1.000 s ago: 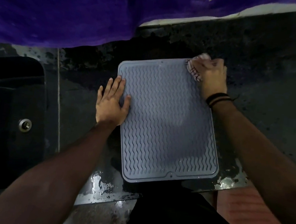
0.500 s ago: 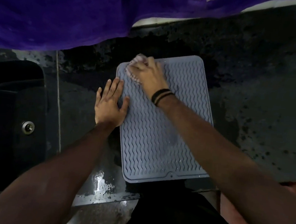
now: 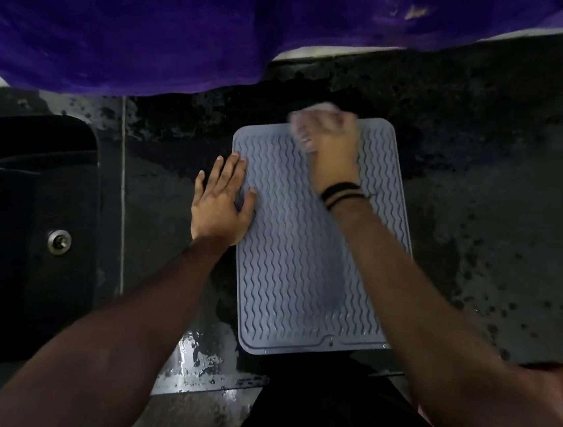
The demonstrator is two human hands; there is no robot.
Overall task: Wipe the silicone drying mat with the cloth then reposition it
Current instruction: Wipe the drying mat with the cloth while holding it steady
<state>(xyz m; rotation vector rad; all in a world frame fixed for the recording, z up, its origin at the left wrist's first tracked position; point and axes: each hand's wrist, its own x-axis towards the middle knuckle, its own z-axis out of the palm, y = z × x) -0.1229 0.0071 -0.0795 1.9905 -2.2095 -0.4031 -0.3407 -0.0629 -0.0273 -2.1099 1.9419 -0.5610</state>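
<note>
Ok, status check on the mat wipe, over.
Left hand flat, pinning mat's left edge. Right hand shut on cloth at silicone drying mat far edge. Nothing in the way.

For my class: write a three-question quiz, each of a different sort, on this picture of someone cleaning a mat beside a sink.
1. True or false: the left hand lies flat on the mat's left edge.
2. Multiple choice: the right hand grips the cloth at the mat's A) near edge B) far edge C) centre.
3. Fill in: the sink lies to the mat's ____.

Key: 1 true; 2 B; 3 left.
</note>
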